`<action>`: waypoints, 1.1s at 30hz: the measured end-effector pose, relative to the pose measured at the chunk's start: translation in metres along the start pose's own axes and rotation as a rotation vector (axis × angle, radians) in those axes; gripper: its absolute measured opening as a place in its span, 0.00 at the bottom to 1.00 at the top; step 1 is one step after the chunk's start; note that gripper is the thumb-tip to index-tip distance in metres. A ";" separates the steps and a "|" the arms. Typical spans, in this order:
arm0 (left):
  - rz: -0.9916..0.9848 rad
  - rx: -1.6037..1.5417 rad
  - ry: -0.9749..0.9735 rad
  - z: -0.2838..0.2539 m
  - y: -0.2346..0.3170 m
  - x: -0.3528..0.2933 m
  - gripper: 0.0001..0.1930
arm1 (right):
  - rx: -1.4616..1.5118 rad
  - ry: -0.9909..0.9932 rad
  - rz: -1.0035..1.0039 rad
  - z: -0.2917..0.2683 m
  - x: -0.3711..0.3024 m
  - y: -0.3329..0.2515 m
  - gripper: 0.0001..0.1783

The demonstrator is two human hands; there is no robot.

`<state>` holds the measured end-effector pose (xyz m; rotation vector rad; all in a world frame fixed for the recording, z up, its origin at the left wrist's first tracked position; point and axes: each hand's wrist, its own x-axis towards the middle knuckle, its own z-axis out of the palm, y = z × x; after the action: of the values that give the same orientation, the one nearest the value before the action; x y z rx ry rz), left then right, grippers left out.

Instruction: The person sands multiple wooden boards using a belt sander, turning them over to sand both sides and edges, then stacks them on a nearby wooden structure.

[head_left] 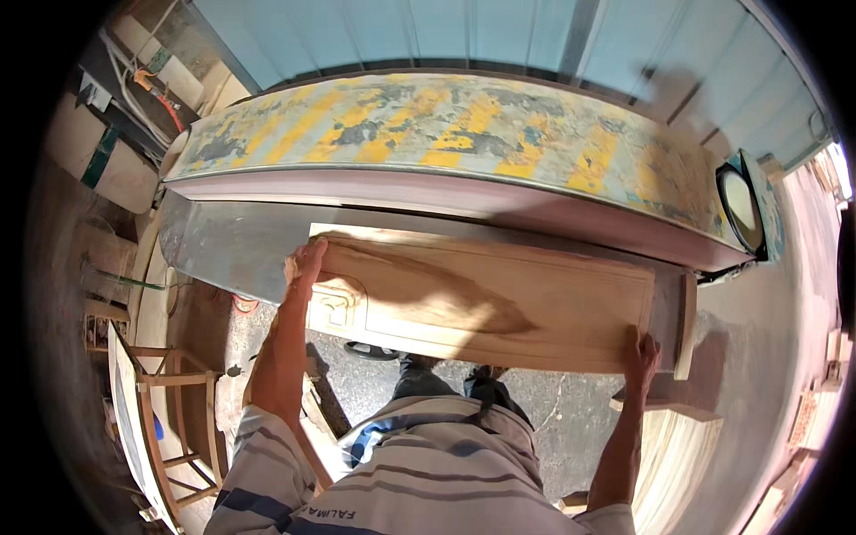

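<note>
A long wooden panel (pixel 428 294) with a carved border line and a small carved motif at its left end lies across the grey metal table (pixel 232 234) of a sanding machine. My left hand (pixel 306 261) grips its upper left edge, fingers wrapped over the rim. Down at the lower right corner, my right hand (pixel 641 355) is closed on the same panel. The panel's near edge overhangs the table toward my body. Behind it runs the machine's pinkish belt (pixel 428 196), apart from the panel's far edge.
The machine's housing (pixel 428 125) has worn yellow stripes, with a roller end (pixel 740 209) at the right. Beyond stands a light blue corrugated wall (pixel 401 31). A wooden stool-like frame (pixel 178 419) is at left. Stacked boards (pixel 678 464) lie at lower right; an orange cable connector (pixel 147 82) hangs at upper left.
</note>
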<state>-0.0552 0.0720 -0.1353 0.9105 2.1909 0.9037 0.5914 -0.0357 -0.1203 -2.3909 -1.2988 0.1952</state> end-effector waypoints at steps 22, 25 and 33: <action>-0.265 -0.138 -0.129 -0.027 -0.021 -0.105 0.30 | 0.589 0.279 0.108 0.007 -0.004 -0.032 0.22; -0.236 -0.125 -0.165 -0.021 -0.012 -0.094 0.32 | 0.637 0.261 0.149 0.003 0.003 -0.038 0.22; -0.193 -0.114 -0.059 -0.007 -0.011 -0.081 0.34 | 0.828 0.357 0.233 0.021 0.017 -0.048 0.23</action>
<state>-0.0163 0.0015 -0.1192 0.6504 2.1115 0.8870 0.5572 0.0073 -0.1180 -1.7375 -0.5959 0.2879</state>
